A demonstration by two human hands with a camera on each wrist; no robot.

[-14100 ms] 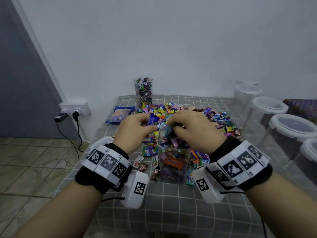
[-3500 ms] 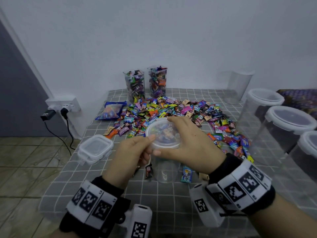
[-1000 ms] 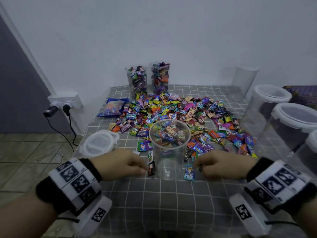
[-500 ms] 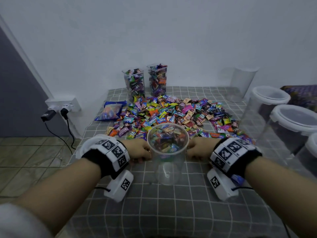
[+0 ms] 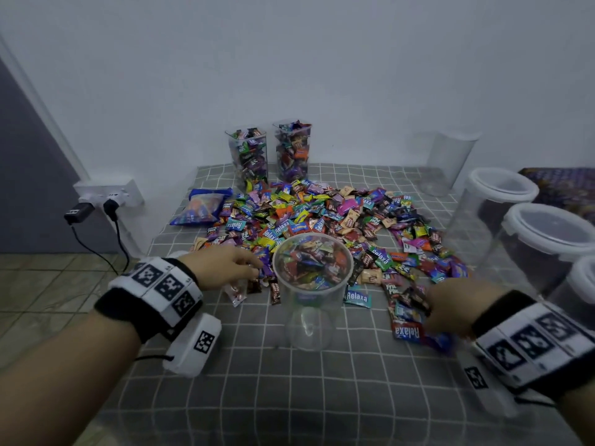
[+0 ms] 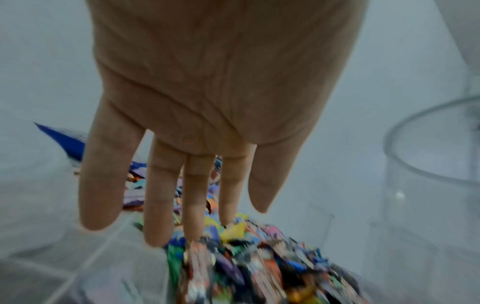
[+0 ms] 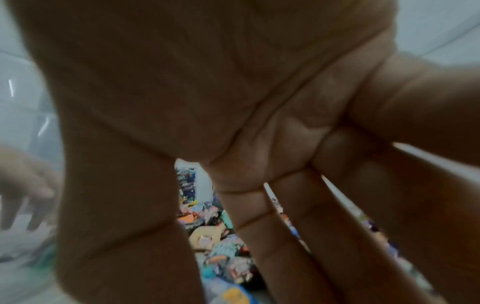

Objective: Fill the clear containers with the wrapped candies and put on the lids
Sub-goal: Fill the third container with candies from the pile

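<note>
An open clear round container [image 5: 310, 284] stands at the table's middle, in front of a wide heap of wrapped candies [image 5: 322, 217]. Its base looks empty; candies show through its wall. My left hand [image 5: 225, 265] lies just left of it, its straight fingers [image 6: 161, 195] touching the edge of the candies [image 6: 246, 257]. My right hand [image 5: 450, 309] rests palm down on loose candies to the right of the container, its fingers [image 7: 298, 236] stretched out over candies [image 7: 221, 246]. Neither hand holds anything that I can see. A white lid [image 5: 177, 253] peeks out behind my left wrist.
Two tall clear containers full of candies [image 5: 248, 156] [image 5: 294, 149] stand at the back by the wall. An empty clear one [image 5: 450, 162] is at the back right. Large lidded containers [image 5: 502, 201] [image 5: 553, 236] line the right edge. A blue candy bag [image 5: 203, 210] lies left.
Both hands have left the container's sides. The left went a little forward onto the candies; the right swung out to the right and nearer me, onto loose candies.
</note>
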